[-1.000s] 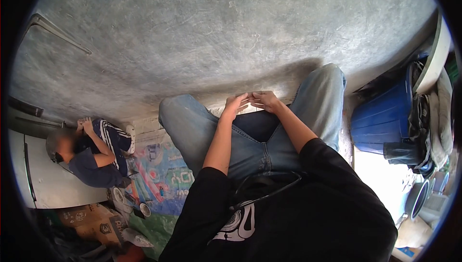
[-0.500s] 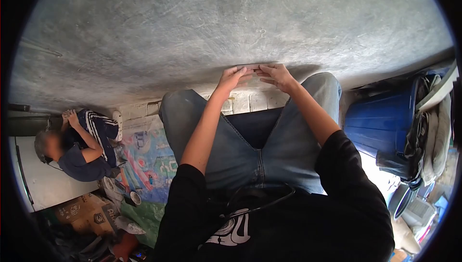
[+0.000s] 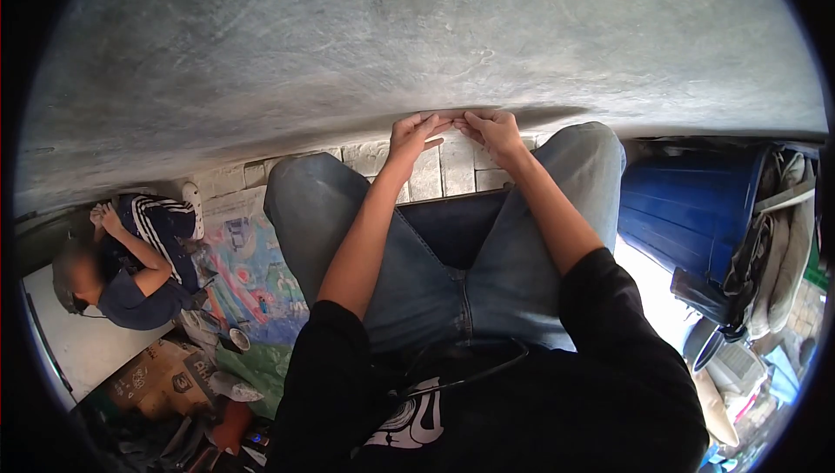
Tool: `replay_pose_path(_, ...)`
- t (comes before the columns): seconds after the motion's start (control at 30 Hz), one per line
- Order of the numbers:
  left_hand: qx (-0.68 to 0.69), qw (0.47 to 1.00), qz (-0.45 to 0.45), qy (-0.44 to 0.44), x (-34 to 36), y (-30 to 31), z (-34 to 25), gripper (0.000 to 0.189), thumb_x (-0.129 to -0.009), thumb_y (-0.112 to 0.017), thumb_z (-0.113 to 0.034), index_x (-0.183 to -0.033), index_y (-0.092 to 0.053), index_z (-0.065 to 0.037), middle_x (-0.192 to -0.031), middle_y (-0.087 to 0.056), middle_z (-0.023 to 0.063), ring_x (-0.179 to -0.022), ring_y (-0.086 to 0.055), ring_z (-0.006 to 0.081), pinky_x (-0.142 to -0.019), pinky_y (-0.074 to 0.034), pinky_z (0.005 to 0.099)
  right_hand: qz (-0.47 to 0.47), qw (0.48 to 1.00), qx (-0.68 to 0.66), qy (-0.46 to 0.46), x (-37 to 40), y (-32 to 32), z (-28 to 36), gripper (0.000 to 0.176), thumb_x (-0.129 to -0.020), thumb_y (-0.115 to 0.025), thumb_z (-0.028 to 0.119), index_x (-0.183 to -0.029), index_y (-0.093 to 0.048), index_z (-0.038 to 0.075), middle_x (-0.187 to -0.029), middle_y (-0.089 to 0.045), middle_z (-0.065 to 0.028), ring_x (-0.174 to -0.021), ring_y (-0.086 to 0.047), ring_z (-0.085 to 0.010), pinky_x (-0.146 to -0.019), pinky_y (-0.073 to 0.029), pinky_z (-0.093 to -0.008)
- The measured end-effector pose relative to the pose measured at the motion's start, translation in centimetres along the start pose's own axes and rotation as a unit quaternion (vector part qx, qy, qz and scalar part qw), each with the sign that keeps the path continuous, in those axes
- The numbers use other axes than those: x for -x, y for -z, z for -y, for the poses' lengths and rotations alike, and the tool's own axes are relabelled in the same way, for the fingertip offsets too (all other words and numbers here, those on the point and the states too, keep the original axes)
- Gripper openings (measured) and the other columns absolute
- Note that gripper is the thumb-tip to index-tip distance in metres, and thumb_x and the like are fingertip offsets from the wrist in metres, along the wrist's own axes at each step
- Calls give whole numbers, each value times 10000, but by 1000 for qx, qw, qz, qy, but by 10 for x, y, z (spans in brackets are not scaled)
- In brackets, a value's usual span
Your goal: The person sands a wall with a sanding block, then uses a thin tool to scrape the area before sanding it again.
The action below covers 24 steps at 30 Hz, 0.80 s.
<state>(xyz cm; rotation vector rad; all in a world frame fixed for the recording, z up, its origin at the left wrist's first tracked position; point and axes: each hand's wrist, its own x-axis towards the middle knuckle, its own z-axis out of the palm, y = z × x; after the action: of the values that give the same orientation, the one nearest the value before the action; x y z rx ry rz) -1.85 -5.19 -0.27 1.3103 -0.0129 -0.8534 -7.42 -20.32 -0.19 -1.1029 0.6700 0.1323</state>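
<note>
A thin grey-brown strip, which looks like folded sandpaper, lies flat against the low part of the grey wall. My left hand pinches its left end, thumb on the near side, lower fingers loosely spread. At the other end my right hand grips it the same way, and the fingertips of both hands almost meet. Part of the strip is hidden behind the fingers. Both hands are above and between my bent knees, close to the wall's surface.
Pale bricks run along the wall's foot. To the right stand a blue bin and hanging cloths. On the left another person crouches by a colourful plastic sheet, with cardboard boxes nearer me.
The view has shifted slightly, showing more brick below the wall. Both hands have slid a little left in view, still on the strip. The other person's hands stay raised together.
</note>
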Motion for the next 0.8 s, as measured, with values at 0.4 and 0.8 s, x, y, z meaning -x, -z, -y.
replay_pose_path(0.4,-24,998,-1,64,-13,2,13,303,-835,-447,-219,-1021,-490,16,-976,-554,126,-924,-538,214,-744,-446,308,-34,999,-7,-7,-8,1,-6,255,-836,-399,56,-934,-444,-175,-844,-539,-199,-750,-574,-212,-686,-498,-244)
replay_pose_path(0.8,13,998,31,59,-9,6,5,372,-827,-448,-277,-1053,-464,19,-1044,-520,128,-977,-506,223,-795,-420,320,-53,998,18,29,0,-5,0,243,-816,-401,20,-883,-428,-212,-801,-539,-218,-703,-584,-243,-641,-512,-248)
